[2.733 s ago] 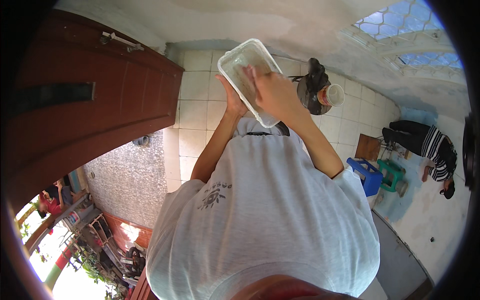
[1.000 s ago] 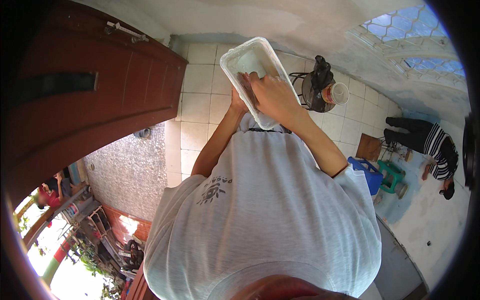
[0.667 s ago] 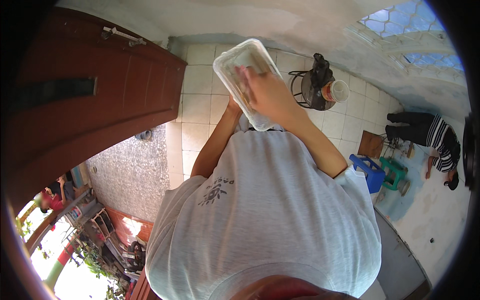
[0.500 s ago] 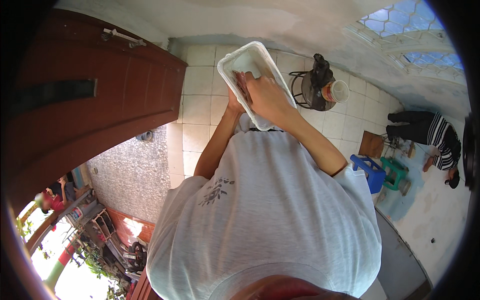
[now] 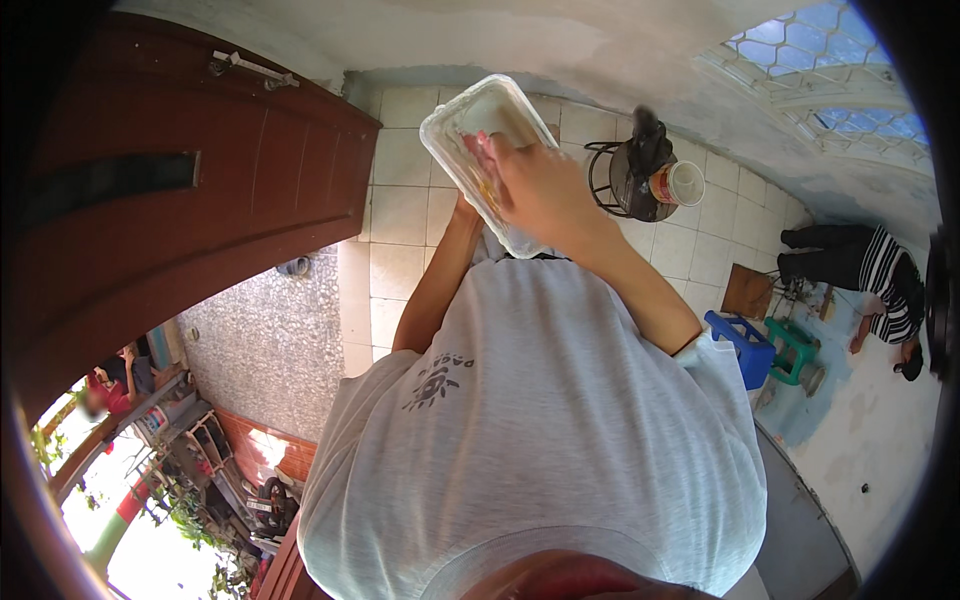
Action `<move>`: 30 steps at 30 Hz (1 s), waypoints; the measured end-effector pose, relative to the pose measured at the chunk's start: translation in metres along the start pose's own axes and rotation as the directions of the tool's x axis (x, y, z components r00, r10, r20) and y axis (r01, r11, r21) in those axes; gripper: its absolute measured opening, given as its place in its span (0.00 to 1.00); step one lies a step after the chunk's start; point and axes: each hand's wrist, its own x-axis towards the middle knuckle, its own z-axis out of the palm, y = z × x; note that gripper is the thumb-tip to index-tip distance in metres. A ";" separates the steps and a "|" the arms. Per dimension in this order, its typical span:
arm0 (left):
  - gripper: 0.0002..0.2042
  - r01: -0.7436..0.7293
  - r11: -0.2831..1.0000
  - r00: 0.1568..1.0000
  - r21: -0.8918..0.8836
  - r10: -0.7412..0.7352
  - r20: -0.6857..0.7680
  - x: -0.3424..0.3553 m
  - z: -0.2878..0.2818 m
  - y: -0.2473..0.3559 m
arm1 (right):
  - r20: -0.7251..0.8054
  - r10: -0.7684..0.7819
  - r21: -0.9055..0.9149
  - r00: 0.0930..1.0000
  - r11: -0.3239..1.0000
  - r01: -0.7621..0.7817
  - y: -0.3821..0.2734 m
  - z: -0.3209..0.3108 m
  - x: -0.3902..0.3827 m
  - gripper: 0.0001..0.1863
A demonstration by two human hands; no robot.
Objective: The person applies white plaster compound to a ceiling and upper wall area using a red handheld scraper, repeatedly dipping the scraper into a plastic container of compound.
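Note:
A clear rectangular plastic container (image 5: 478,118) is held up in front of my chest, tilted with its open side toward me. My left hand (image 5: 466,212) grips it from below and is mostly hidden behind it. My right hand (image 5: 535,185) lies over the container's lower half, with its fingers reaching inside against the bottom. A small yellowish smear shows by the fingers. Whether anything is under the right palm is hidden. My grey T-shirt (image 5: 540,420) fills the lower middle of the view.
A brown wooden door (image 5: 200,200) stands at the left beside a white tiled floor (image 5: 400,205). A black wire stand (image 5: 630,175) holds a pale cup (image 5: 684,184). At the right are a blue stool (image 5: 738,345), a green stool (image 5: 795,345) and a crouching person in a striped shirt (image 5: 885,285).
The container has tipped back and forth slightly in my left hand, while my right hand has slid over its inner face toward the lower end.

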 end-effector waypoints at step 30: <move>0.37 0.113 0.948 0.917 0.299 0.017 -0.399 -0.006 0.074 0.005 | -0.026 -0.113 -0.101 0.993 0.989 0.110 0.013 0.031 -0.001 0.16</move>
